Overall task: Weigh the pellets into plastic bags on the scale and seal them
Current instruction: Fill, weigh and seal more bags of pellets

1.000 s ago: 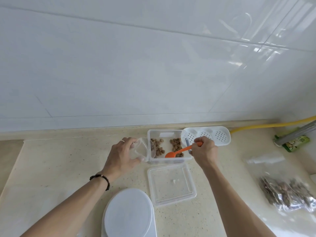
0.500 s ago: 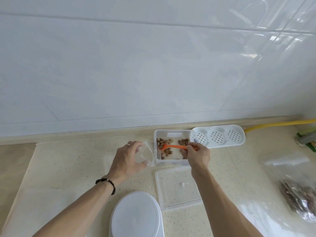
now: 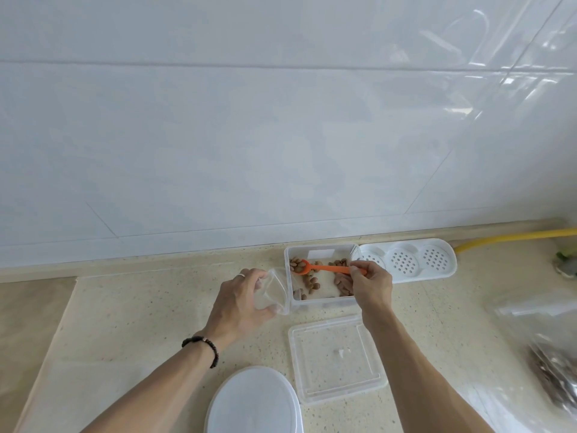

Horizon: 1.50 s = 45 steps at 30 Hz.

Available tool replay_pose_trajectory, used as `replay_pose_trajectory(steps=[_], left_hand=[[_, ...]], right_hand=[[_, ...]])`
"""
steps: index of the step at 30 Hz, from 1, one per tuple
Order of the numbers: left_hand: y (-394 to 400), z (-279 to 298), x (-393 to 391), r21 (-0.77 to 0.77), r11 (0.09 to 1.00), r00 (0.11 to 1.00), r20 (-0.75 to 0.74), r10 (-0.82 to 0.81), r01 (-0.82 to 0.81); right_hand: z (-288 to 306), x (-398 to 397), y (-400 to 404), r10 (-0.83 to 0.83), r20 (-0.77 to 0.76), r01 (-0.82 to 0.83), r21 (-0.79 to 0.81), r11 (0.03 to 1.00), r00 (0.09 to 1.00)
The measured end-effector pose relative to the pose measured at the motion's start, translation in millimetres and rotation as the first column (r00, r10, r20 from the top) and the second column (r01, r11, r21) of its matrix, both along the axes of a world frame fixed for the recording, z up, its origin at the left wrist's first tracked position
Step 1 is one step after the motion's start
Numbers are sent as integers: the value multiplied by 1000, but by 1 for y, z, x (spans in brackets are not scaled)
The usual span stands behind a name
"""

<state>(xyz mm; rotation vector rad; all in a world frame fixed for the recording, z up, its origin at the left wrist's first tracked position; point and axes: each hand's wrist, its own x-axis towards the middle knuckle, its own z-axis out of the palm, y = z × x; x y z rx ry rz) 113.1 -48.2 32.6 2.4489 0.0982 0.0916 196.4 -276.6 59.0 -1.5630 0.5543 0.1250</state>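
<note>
left hand (image 3: 240, 303) pinches the plastic bag (image 3: 274, 292) open right against the tub (image 3: 321, 303), so the carry's short. right hand (image 3: 371, 284) pinches the orange spoon (image 3: 324, 267), its bowl in the pellets (image 3: 307, 278) inside the tub.

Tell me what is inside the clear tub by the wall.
Inside the clear tub lie brown pellets and the orange spoon, whose handle the right hand pinches. That hand hides the tub's near right corner.
</note>
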Motion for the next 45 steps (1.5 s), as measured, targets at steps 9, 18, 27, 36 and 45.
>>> replay_pose_trajectory(steps=[9,18,27,36,45], left_hand=[[-15,16,25,70,997,998,-34,46,-44],[-50,32,45,-57,996,993,-97,64,-70],[-55,30,45,-90,993,992,-111,65,-76],[-39,10,38,-49,992,987,-113,111,-118],[-36,3,38,-39,998,998,-40,55,-57]], right_hand=[[32,-12,-34,-96,73,85,141,986,993],[87,-32,-35,254,324,-197,-200,960,911],[96,-40,-33,591,412,-204,-674,710,694],[56,-24,-44,398,336,39,-803,595,854],[23,-16,-17,405,232,32,-896,443,884]])
